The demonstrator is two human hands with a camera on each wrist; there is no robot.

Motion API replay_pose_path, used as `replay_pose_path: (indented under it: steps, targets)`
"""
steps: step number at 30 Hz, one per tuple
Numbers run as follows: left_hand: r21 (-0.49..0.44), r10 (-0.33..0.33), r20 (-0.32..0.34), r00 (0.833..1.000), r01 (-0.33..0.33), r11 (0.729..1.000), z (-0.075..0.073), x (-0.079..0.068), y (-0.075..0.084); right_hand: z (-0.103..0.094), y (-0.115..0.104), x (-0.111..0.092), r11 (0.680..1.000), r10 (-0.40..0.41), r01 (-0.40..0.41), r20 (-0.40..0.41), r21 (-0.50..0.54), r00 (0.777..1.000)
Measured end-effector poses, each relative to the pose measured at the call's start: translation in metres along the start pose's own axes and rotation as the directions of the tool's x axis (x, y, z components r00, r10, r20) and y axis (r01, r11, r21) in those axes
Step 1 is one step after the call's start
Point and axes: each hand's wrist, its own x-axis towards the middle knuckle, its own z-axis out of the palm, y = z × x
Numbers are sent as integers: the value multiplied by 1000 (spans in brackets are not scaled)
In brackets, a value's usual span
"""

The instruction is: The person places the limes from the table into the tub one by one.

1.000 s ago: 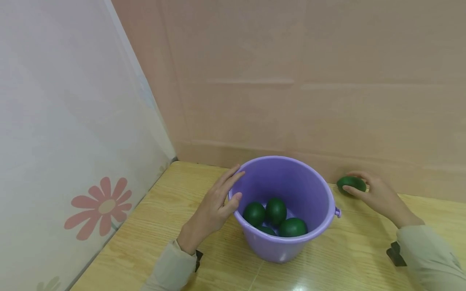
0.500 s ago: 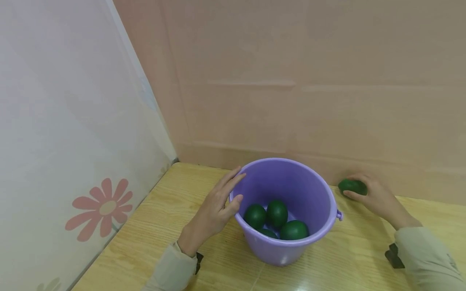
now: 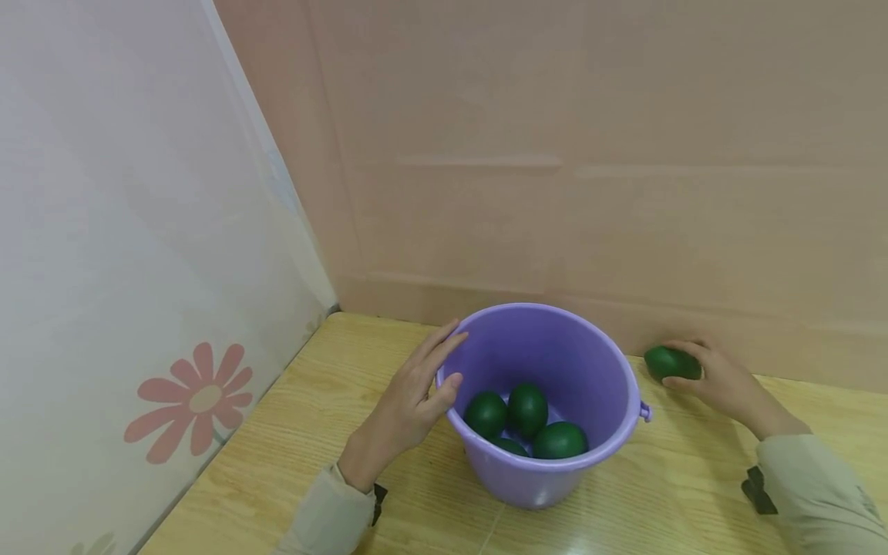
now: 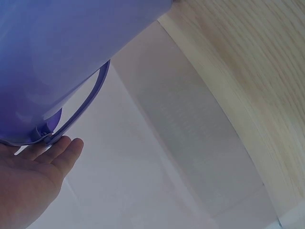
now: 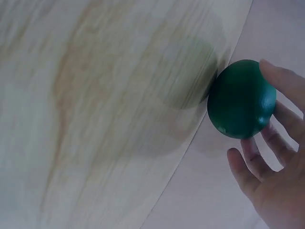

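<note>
A purple bucket (image 3: 516,474) stands upright on the wooden table, holding several dark green, smooth, avocado-like fruits (image 3: 528,408). My left hand (image 3: 405,397) rests at the bucket's left rim, fingers fairly straight, thumb tip over the edge. In the left wrist view, the left fingertips (image 4: 70,153) lie beside the bucket's handle (image 4: 88,102). To the right of the bucket, another avocado-like green fruit (image 3: 667,362) is by the back wall, and my right hand (image 3: 724,385) grips it between thumb and fingers. That green fruit (image 5: 238,98) shows close to the table edge in the right wrist view.
A brown covered wall (image 3: 555,193) rises right behind the table (image 3: 264,470). On the left stands a pale wall (image 3: 139,193) with a printed pink flower (image 3: 204,397). The bucket's handle knob (image 3: 646,410) sticks out toward the right hand.
The right hand's fingers and thumb have shifted slightly on the green fruit, which has moved a little to the right along the wall. The left hand and the bucket have hardly moved.
</note>
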Motion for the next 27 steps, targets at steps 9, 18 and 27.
replay_pose_path:
  steps: [9,18,27]
  targets:
    - [5,-4,-4,1000,4,1000,0,-1,-1,8,3,0,993,-98,102,-64,54,993]
    - [12,3,-10,1000,-3,1000,1,-1,-2,10,5,-1,989,-139,142,-76,31,987]
    - [10,-5,-4,1000,5,1000,0,-1,0,10,5,-4,991,-130,131,-75,9,989]
